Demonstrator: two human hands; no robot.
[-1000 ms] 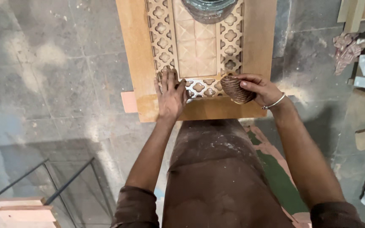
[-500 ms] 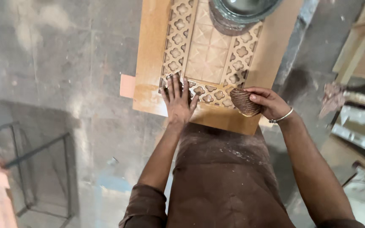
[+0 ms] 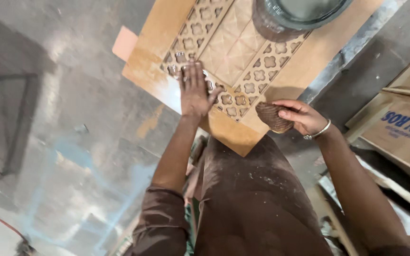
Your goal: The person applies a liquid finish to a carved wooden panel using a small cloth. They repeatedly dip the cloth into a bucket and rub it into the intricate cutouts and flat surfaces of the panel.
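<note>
Left hand (image 3: 194,90) lies flat, fingers spread, on the carved tan wooden lattice panel (image 3: 243,52); right hand (image 3: 300,116) grips a brown ridged sanding pad (image 3: 270,117) at the panel's edge

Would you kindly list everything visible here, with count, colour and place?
carved wooden panel: one, tan, centre top, lying flat
round container: one, grey-green, on the panel's far end
brown pad: one, ridged, at the panel's near right edge
pink piece: one, poking out beside the panel's left edge
cardboard box: one, tan, right
concrete floor: grey, left
left hand: flat on the carving
right hand: gripping the pad
</note>
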